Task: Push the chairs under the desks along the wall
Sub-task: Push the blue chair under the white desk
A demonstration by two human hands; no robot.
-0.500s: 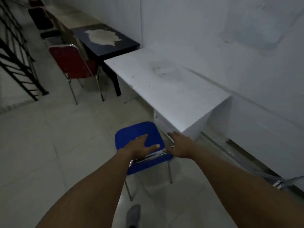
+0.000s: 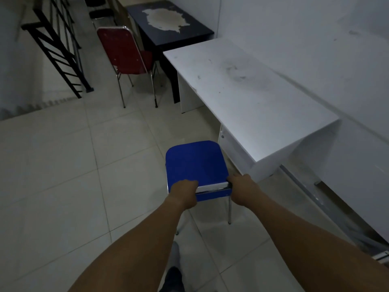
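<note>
Up at eleven o'clock we have a black metal stair railing (image 2: 61,53) slanting down to the pale tiled floor (image 2: 63,165), its foot planted just short of a ridged floor edge. Across the top and down the three o'clock side we see a plain white wall (image 2: 315,28), scuffed in spots. Low at four o'clock, a grey metal strip (image 2: 299,182) runs along the wall's base, and at six o'clock we glimpse a dark shoe (image 2: 173,277).

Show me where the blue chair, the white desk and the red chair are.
blue chair (image 2: 194,163): head view, middle of seat.
white desk (image 2: 248,98): head view, bare top.
red chair (image 2: 119,47): head view, on its backrest.
</note>
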